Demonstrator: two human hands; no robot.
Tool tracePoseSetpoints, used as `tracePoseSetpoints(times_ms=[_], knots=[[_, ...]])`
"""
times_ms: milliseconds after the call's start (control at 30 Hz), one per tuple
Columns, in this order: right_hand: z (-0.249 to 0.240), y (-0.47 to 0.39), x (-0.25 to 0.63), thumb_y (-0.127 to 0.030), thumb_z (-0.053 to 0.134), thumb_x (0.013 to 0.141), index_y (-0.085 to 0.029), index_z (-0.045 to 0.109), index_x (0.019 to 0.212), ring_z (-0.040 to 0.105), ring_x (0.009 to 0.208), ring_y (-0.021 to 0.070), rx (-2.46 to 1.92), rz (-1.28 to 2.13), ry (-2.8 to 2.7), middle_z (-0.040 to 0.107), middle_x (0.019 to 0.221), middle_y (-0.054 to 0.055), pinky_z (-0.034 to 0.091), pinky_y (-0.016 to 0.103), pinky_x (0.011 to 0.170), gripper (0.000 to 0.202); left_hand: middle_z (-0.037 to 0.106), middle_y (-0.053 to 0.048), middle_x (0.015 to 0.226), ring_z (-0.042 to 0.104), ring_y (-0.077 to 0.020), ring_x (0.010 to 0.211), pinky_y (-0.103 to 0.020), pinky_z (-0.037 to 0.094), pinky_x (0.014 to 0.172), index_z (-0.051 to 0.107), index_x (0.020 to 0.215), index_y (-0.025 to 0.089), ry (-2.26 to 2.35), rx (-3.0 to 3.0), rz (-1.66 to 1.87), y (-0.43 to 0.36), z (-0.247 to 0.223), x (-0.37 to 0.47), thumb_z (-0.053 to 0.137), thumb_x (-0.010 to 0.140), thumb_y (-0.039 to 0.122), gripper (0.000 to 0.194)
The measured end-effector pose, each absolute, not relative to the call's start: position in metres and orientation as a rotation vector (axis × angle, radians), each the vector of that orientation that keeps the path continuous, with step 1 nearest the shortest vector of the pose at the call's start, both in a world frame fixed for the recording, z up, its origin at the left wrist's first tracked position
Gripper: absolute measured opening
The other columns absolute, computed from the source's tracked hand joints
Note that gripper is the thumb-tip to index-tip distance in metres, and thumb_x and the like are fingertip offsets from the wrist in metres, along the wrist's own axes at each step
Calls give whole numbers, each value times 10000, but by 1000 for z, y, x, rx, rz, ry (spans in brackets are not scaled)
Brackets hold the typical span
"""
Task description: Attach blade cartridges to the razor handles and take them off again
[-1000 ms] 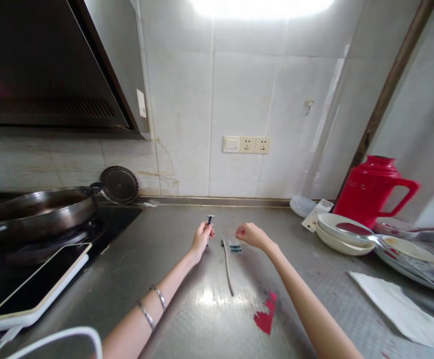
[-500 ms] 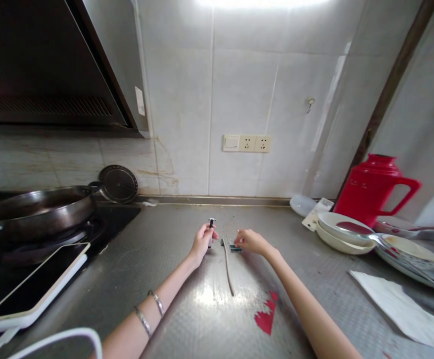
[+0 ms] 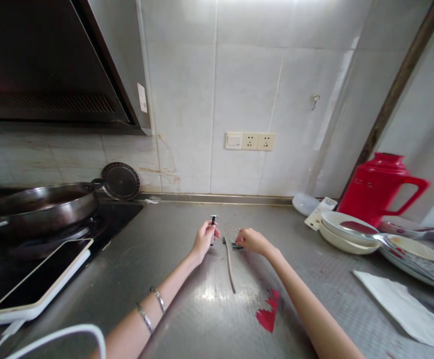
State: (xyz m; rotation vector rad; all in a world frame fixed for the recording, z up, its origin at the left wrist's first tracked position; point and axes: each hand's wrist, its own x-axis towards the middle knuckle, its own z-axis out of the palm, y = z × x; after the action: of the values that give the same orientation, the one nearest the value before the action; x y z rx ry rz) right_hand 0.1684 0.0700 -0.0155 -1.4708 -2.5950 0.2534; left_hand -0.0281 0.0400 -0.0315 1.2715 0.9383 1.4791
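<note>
My left hand is closed around a slim black-and-silver tool, held upright above the steel counter with its silver T-shaped end on top. My right hand rests low over the counter, fingertips pinched together beside small dark teal pieces. Whether one of these pieces is between the fingers is too small to tell. Between the two hands lies a thin grey stick with a dark tip at its far end. Nearer to me is a torn red scrap, flat on the metal.
At left, a steel pan sits on the black stove, with a phone and its white cable in front. On the right stand a red thermos, stacked bowls and a plate; a white paper lies nearby.
The view has shifted slightly, moving everything a little to the right in the picture. Both hands keep nearly the same pose and place over the counter.
</note>
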Motion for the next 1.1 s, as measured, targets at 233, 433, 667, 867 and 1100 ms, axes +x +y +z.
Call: tracePoseSetpoints(times_ms=[233,433,667,867,1100], knots=[[-19,70,170,-242,491,765,-218,712,807,598,804,157,-1411,226,-2598,683,879,58,384,202,654,226,576,5,650,569,-104,585,-218,429,559,512,871,163,942,1266,1493,41,-33,-30,510,768,349,213],[-19,73,172,-206,476,743,-203,708,768,601,751,148,-1434,221,-2590,688,844,63,372,201,621,233,577,5,641,573,-105,580,-219,436,559,514,873,161,952,1245,1507,42,-33,-31,519,761,361,229],[-24,79,178,-168,486,707,-183,704,771,601,743,143,-1340,333,-2487,687,822,55,411,207,667,228,581,-2,644,575,-104,578,-216,438,552,515,872,158,956,1230,1507,44,-34,-32,520,758,354,227],[-20,81,178,-234,472,747,-142,695,824,594,623,144,-1206,558,-2214,683,759,62,458,210,519,254,580,2,634,577,-103,566,-213,440,543,517,864,160,951,1221,1523,46,-35,-32,524,754,359,228],[-25,85,170,-241,474,732,-120,695,890,562,511,114,-1167,836,-2052,674,720,46,469,198,384,298,589,2,627,580,-103,553,-214,451,536,514,864,159,955,1202,1533,46,-35,-32,529,752,358,229]])
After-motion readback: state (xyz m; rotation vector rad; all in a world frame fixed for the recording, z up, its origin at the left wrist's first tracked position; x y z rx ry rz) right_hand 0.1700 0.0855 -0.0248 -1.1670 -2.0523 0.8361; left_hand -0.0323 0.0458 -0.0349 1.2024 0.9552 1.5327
